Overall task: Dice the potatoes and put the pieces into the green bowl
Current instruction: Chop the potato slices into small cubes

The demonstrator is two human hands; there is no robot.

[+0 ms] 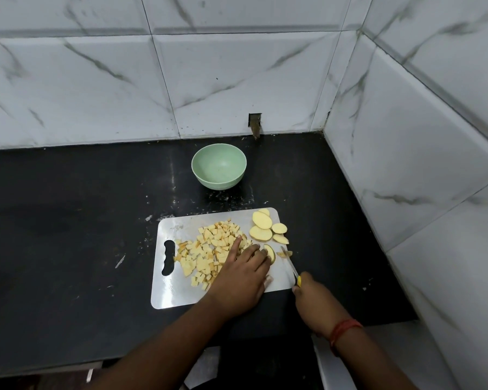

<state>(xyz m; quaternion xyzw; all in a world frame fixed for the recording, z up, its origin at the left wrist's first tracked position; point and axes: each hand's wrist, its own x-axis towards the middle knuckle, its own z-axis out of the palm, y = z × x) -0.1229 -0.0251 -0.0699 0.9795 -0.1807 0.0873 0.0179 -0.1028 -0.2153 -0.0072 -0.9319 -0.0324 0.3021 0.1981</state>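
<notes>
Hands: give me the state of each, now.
Left hand: fingers pressing a potato slice on the board, holding it steady.
Right hand: gripping the knife by its yellow handle.

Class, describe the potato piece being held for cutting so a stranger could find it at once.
Start at the shiny metal cutting board on the black counter. Near its right edge, the left hand steadies a pale half-round potato slice. Unlike the loose round potato slices beyond, fingertips touch it.

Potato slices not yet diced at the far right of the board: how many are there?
5. One at the far corner, a large one below, another large one, a small round one, and one nearest the knife. Overlaps may hide more.
</notes>
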